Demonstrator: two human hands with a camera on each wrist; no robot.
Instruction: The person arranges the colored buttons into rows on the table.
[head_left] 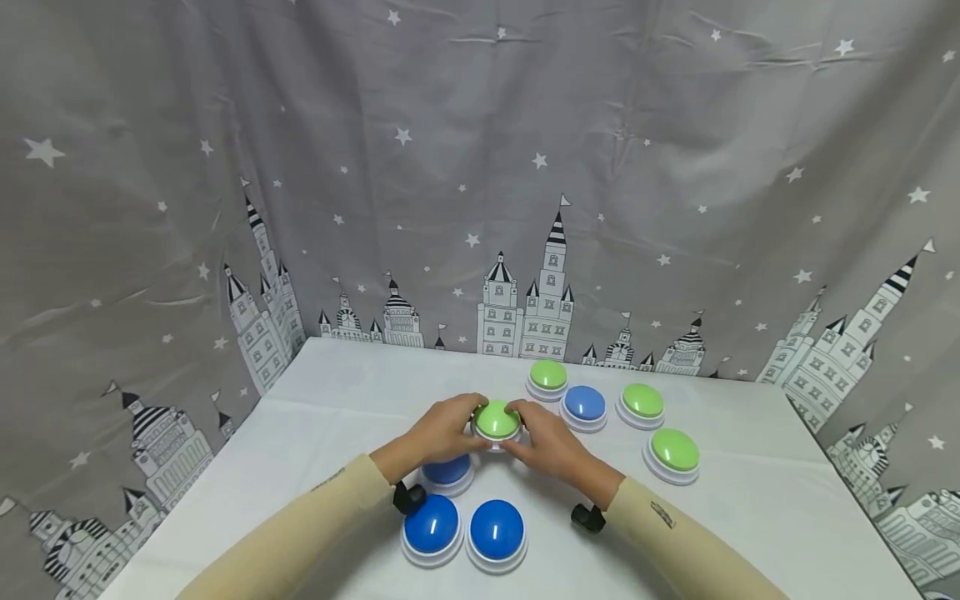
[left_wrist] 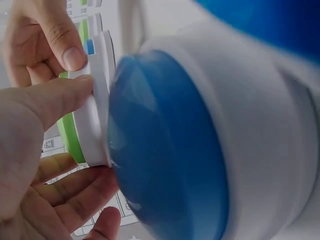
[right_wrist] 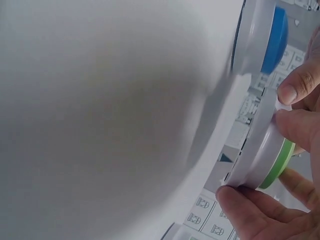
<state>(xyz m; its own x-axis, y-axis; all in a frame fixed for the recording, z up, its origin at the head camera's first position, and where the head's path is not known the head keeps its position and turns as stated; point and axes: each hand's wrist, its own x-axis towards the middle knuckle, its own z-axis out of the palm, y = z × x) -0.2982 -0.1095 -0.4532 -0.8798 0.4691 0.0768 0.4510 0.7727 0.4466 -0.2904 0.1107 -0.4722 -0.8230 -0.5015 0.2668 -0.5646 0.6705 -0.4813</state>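
Observation:
A round push button with a green dome and white base [head_left: 497, 419] is held between both hands near the table's middle. My left hand [head_left: 442, 429] grips its left side, thumb on the near edge and fingers around the far side. On the right side, my right hand [head_left: 553, 440] grips it the same way. In the right wrist view, a gap shows between the green button [right_wrist: 277, 165] and the tabletop, so it is lifted. A blue button [head_left: 447, 472] stands below my left hand, partly hidden by it; it looms large in the left wrist view.
Two more blue buttons [head_left: 497, 530] stand side by side near the front, by the left forearm. Farther right, a light blue button [head_left: 585, 402] and several green buttons [head_left: 675, 450] stand on the white table [head_left: 757, 492]. A grey curtain [head_left: 450, 167] printed with castles borders the table.

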